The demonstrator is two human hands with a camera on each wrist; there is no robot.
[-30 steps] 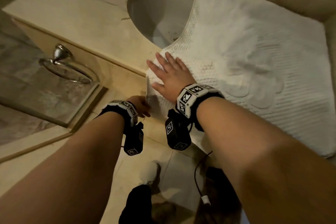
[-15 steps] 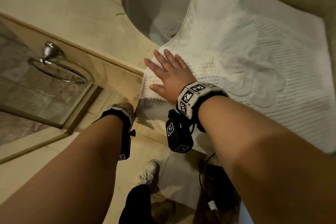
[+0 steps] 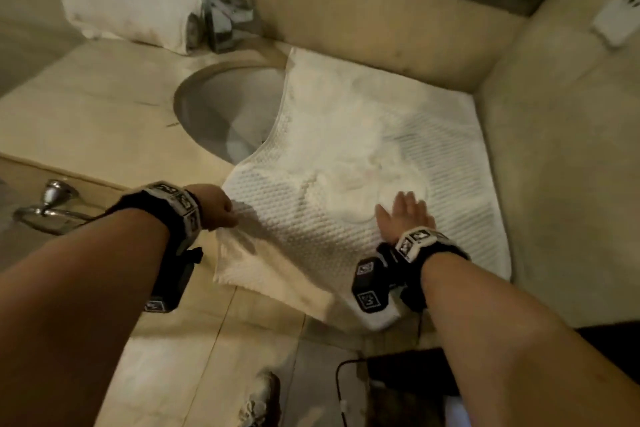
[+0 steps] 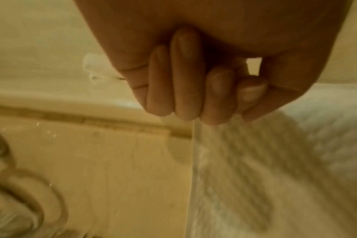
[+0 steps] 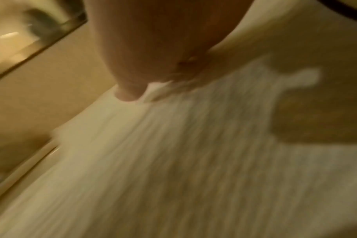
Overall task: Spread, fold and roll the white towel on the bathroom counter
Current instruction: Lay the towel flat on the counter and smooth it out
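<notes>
The white towel (image 3: 349,163) lies spread over the right part of the counter, with its left edge over the sink and its near edge hanging off the front. My left hand (image 3: 221,206) grips the towel's left front edge at the counter's rim; the left wrist view shows the fingers (image 4: 185,90) curled over the cloth (image 4: 255,169). My right hand (image 3: 403,218) lies flat, fingers straight, on the towel near its front middle. The right wrist view is blurred and shows the hand (image 5: 159,61) pressed on the towel (image 5: 173,161).
An oval sink (image 3: 228,114) is set in the beige counter (image 3: 86,114), with a chrome tap (image 3: 230,17) and a rolled white towel (image 3: 128,7) behind it. A chrome towel ring (image 3: 48,208) hangs on the cabinet front. Walls close the right corner.
My left hand rose from below the counter edge and took hold of the towel's left front edge. My right hand slid right across the towel, still flat.
</notes>
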